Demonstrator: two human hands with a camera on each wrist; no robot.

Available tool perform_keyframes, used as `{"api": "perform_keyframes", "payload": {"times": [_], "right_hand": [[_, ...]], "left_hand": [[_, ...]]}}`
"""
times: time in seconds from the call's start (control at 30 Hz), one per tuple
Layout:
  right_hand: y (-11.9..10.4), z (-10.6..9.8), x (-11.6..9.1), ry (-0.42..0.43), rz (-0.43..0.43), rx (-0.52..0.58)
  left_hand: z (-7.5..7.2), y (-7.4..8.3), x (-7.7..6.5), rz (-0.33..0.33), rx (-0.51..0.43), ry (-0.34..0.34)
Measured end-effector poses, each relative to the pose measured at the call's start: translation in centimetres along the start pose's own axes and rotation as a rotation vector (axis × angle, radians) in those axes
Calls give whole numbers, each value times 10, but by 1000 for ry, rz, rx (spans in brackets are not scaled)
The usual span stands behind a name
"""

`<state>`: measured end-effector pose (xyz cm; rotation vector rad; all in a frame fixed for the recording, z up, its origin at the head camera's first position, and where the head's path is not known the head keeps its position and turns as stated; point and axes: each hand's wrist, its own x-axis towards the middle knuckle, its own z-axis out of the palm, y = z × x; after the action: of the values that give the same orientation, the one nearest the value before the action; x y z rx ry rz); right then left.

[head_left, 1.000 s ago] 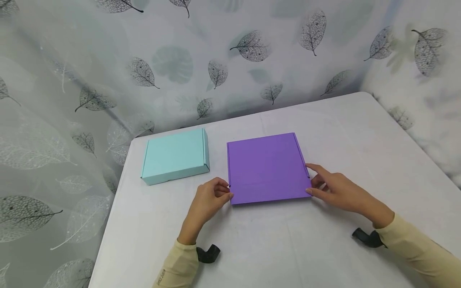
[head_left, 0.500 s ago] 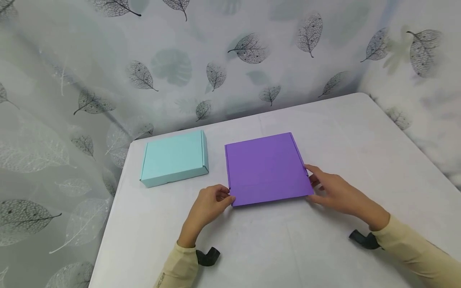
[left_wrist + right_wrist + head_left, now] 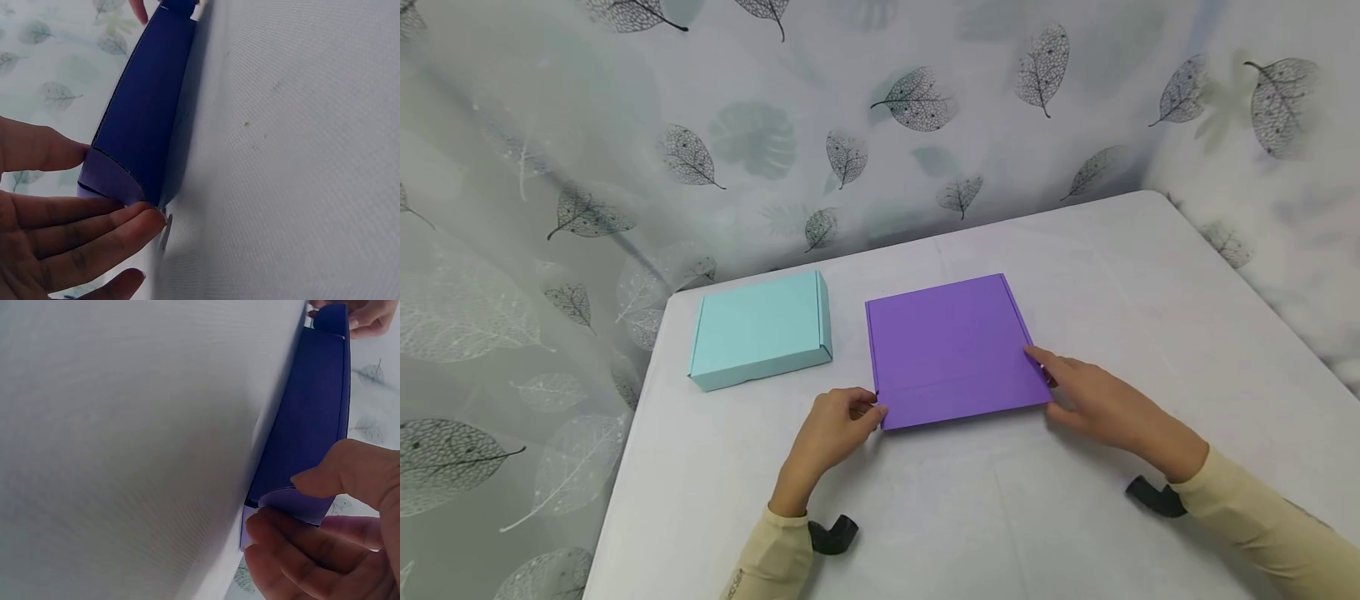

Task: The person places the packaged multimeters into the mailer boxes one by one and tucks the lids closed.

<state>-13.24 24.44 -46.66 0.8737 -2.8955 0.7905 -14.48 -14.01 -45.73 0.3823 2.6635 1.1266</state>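
Observation:
A flat purple cardboard box [image 3: 951, 350] lies on the white table with its lid down over it. My left hand [image 3: 831, 433] pinches the front left corner, thumb on the lid's edge. In the left wrist view its fingers touch a small curved side flap [image 3: 112, 178], below that thumb. At the front right corner my right hand [image 3: 1101, 404] grips the box, one finger reaching over the lid's side edge. In the right wrist view the right thumb [image 3: 319, 481] lies by the other curved flap [image 3: 297, 503], fingers against the box's side. The front wall looks dark blue there.
A closed light teal box [image 3: 760, 325] stands on the white table [image 3: 940, 508], left of the purple one. Leaf-patterned curtains [image 3: 760, 217] hang behind the table and along its sides. Black wrist mounts [image 3: 833, 535] stick out from both sleeves.
My right hand has shifted a little, its index finger moving up onto the lid's edge. The left hand keeps its grip on the corner. The purple box's front right corner sits slightly higher in view.

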Motion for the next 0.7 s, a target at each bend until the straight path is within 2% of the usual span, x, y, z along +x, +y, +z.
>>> {"api": "perform_keyframes", "payload": {"times": [0.4, 0.57, 0.7], "right_hand": [[-4, 0, 1, 71, -39, -148], [-4, 0, 3, 94, -62, -167], [-4, 0, 3, 87, -36, -150]], "left_hand": [[1, 0, 1, 5, -20, -6], [1, -1, 1, 8, -27, -6], [1, -2, 1, 9, -17, 3]]}}
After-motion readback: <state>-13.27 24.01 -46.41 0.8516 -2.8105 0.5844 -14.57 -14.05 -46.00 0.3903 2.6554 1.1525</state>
